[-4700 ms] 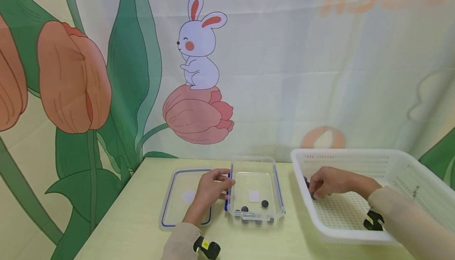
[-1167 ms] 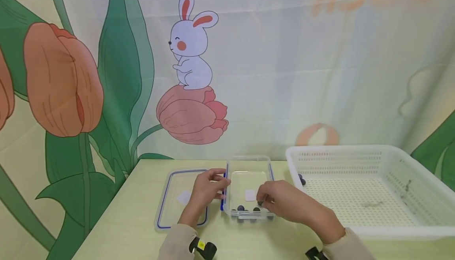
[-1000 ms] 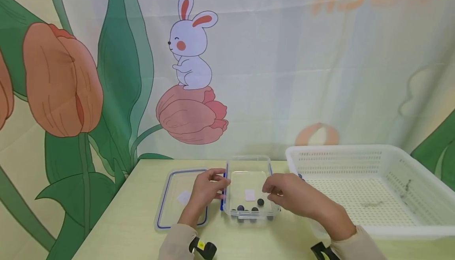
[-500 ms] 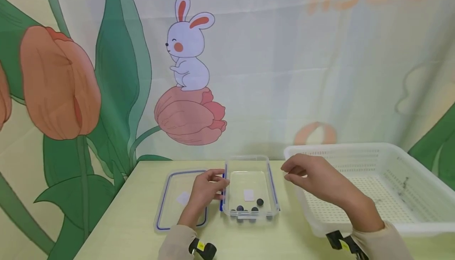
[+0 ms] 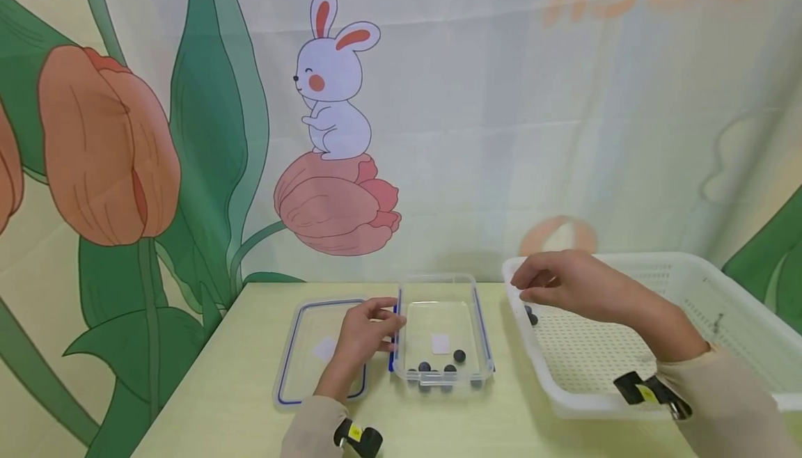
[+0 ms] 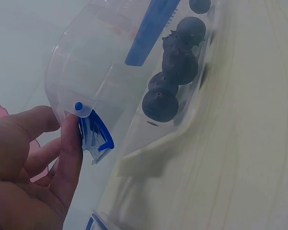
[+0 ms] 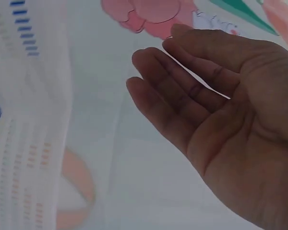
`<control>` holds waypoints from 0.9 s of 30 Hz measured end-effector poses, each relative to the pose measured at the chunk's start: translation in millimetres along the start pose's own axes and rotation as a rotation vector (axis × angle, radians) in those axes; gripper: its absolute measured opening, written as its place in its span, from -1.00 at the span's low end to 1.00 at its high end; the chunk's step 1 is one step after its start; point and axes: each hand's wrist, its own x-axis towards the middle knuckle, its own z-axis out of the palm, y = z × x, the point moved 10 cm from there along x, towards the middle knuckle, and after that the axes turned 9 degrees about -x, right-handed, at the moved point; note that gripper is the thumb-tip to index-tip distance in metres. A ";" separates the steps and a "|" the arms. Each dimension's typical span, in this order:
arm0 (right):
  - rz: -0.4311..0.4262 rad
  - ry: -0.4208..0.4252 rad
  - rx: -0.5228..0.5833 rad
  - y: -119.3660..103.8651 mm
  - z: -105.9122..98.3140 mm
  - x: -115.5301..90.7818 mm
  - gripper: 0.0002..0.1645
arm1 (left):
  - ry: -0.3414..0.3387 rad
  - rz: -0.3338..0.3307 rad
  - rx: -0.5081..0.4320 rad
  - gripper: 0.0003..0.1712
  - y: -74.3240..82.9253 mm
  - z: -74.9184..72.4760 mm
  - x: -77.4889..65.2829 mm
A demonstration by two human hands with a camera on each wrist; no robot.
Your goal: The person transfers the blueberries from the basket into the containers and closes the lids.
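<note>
Left hand (image 5: pixel 365 333) is pinching the box (image 5: pixel 484 333); right hand (image 5: pixel 567 284) is hovering loosely, empty. Overtight pinching could be bruising berries (image 5: pixel 532 319) beneath it.

The backdrop (image 5: pixel 476 131) shows a rabbit (image 5: pixel 340 127) on a pink flower (image 5: pixel 332 211).

The left hand (image 5: pixel 363 336) pinches with bent fingers near the table's (image 5: pixel 219 402) far edge; the right hand (image 5: pixel 579 287) is raised, fingers loosely curved.

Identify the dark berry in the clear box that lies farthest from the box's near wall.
The berry just off the near right corner of the white patch; the other berries in the clear box lie closer to the near wall.
</note>
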 end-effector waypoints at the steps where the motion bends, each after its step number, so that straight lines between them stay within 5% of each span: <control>1: -0.003 -0.008 -0.005 3.7 -0.8 2.2 -0.83 | 0.001 0.000 0.001 -0.51 -0.3 -0.5 0.0; 9: -0.031 -0.052 -0.014 40.9 1.6 13.9 -0.87 | -0.010 0.004 -0.012 -0.50 -0.9 -0.9 -0.4; 27: 0.121 -0.145 0.207 133.9 49.8 16.1 -0.82 | -0.004 0.005 -0.012 -0.50 1.5 -0.9 -0.4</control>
